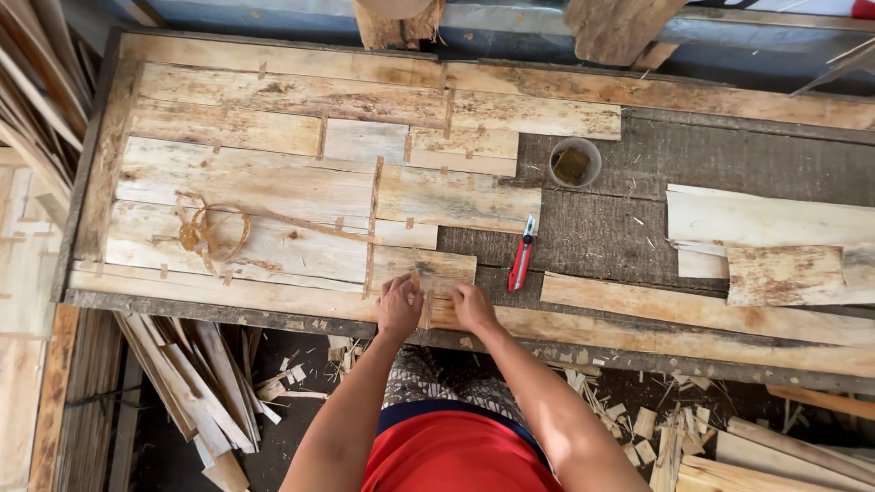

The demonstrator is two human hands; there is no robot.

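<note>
Currently, in the head view, both hands press on a small veneer piece (436, 273) at the lower centre of the frame, on the near edge of the counter (583, 232). The left hand (399, 306) pinches its left edge, grip closed on it; the right hand (474, 308) lies flat, fingers together on the wood. Pale, rough veneer sheets (246, 182), patched with small tape strips, cover the counter's left half; the dark, coarse right half is mostly bare. A red utility knife (521, 255) lies just right, a round glue cup (574, 162) above.
</note>
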